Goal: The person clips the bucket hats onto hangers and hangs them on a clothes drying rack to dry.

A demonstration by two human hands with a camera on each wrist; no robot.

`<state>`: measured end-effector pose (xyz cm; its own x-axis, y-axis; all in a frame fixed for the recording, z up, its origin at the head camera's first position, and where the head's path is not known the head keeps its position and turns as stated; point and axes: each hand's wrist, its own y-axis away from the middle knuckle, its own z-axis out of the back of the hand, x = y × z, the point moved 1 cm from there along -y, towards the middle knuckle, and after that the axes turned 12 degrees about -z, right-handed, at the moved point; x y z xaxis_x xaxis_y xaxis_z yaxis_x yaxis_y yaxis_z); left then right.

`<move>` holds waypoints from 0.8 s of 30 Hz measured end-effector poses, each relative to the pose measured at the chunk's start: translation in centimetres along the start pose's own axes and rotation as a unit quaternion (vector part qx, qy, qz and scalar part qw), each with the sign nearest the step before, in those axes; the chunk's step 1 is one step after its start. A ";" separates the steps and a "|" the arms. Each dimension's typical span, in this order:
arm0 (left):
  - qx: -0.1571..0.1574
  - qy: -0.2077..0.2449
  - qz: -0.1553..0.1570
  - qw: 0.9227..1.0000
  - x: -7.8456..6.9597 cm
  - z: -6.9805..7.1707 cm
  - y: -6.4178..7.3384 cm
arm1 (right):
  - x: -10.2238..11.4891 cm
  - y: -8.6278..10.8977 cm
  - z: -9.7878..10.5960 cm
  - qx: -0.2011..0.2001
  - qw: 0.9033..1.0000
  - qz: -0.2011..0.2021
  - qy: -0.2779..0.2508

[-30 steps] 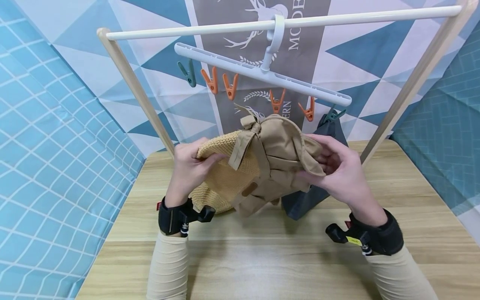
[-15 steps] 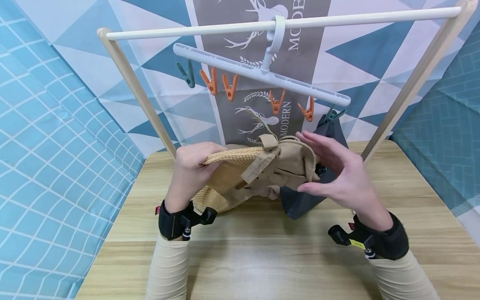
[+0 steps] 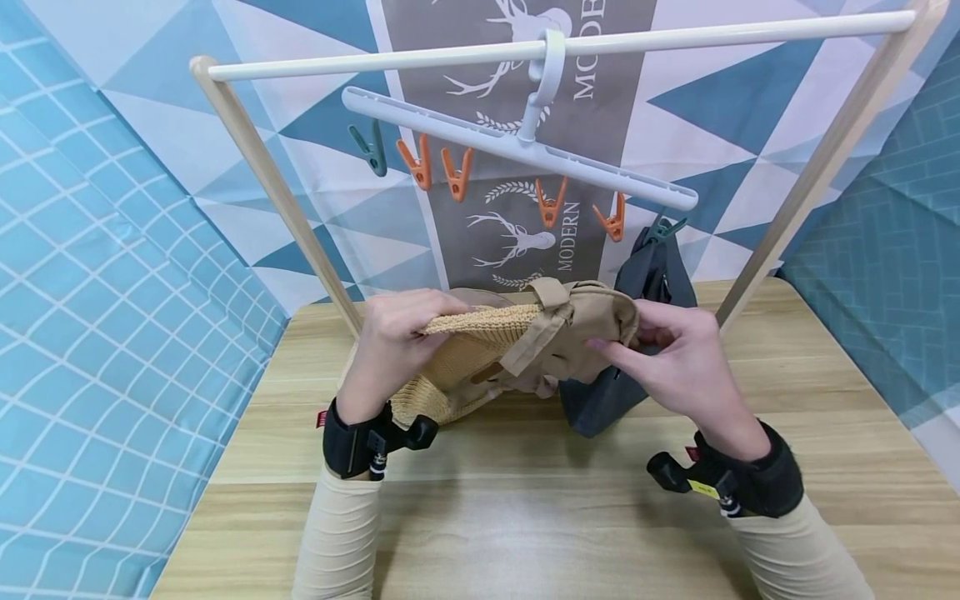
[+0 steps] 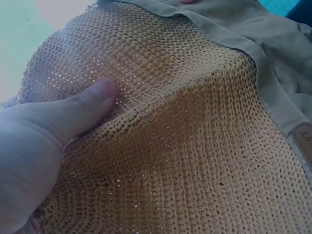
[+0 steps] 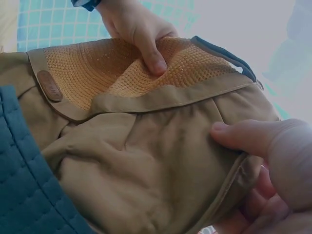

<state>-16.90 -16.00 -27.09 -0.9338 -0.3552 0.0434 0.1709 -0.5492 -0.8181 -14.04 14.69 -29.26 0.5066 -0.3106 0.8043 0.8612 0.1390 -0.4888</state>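
Between my hands is a tan sun hat (image 3: 600, 321) with a woven straw part (image 4: 204, 131), a cloth bow (image 3: 543, 325) and a small brown label (image 5: 49, 86). My left hand (image 3: 397, 333) grips the straw edge, its thumb lying on the weave. On the other side, my right hand (image 3: 678, 350) pinches the cloth edge, thumb on top and fingers underneath. The hat is folded and sagging, its lower straw part close over the table. Just behind it hangs a dark blue-grey fabric item (image 3: 600, 404), held by a green clip (image 3: 663, 229).
A pale blue hanger (image 3: 480, 133) hangs tilted from a white rail (image 3: 712, 37) on a wooden frame. Several orange clips (image 3: 457, 173) and another green clip (image 3: 369, 150) dangle from it, above the hat. The wooden table (image 3: 480, 517) extends toward me.
The hat's cloth part has sunk lower and turned flatter. My right hand loosened with fingers spread, then took hold of the cloth edge again. My left hand kept its grip, shifting slightly right.
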 end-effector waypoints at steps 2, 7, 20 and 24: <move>-0.002 0.004 0.000 1.000 0.0 0.0 0.0 | 0.0 0.0 0.0 -0.009 1.000 0.001 0.002; -0.003 0.021 0.004 1.000 0.0 -0.1 -0.1 | 0.2 0.1 0.0 -0.023 1.000 0.007 0.001; -0.021 0.078 0.057 0.995 0.8 0.3 0.2 | 0.4 0.2 0.9 -0.096 0.995 -0.029 -0.006; -0.006 0.111 0.107 0.988 1.4 0.2 0.6 | 0.6 0.3 1.2 -0.115 0.992 -0.056 -0.011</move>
<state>-18.02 -16.98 -27.39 -0.9231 -0.2863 -0.2569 0.3690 -0.4705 -0.8015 -13.43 15.70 -28.56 0.4114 -0.2912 0.8637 0.8817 -0.1132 -0.4581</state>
